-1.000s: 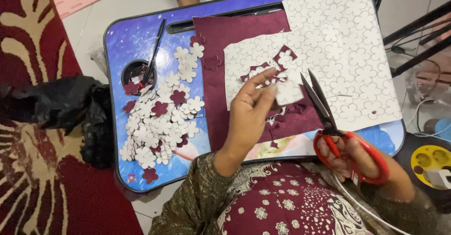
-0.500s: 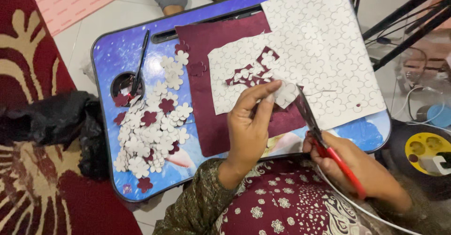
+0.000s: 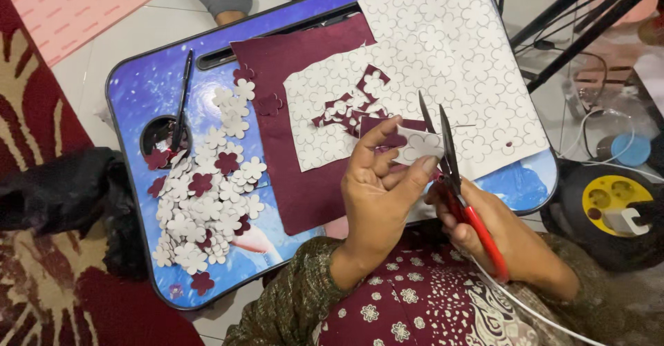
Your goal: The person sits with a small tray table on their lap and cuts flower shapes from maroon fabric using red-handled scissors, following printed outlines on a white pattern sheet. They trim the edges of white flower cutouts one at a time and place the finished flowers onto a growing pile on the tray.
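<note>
My left hand point(image 3: 377, 194) pinches a small white piece of fabric point(image 3: 417, 145) printed with flower outlines, lifted above the blue lap table point(image 3: 142, 97). My right hand point(image 3: 505, 239) grips red-handled scissors point(image 3: 449, 173), whose open blades straddle the edge of that piece. Below lies a maroon fabric sheet point(image 3: 283, 111) with a white flower-printed sheet point(image 3: 443, 42) over it, part of it cut away. Maroon and white offcuts point(image 3: 346, 107) lie at the cut edge.
A pile of cut-out white and maroon flowers point(image 3: 204, 201) covers the table's left half. A black pen point(image 3: 181, 97) rests over a round cup recess point(image 3: 162, 142). Black cloth point(image 3: 66, 190) lies left of the table; a yellow-topped cable reel point(image 3: 612, 201) and cables lie right.
My hands lifted the white piece clear of the sheet and nearer to me. The scissors swung from lying flat to upright with blades at the piece's edge.
</note>
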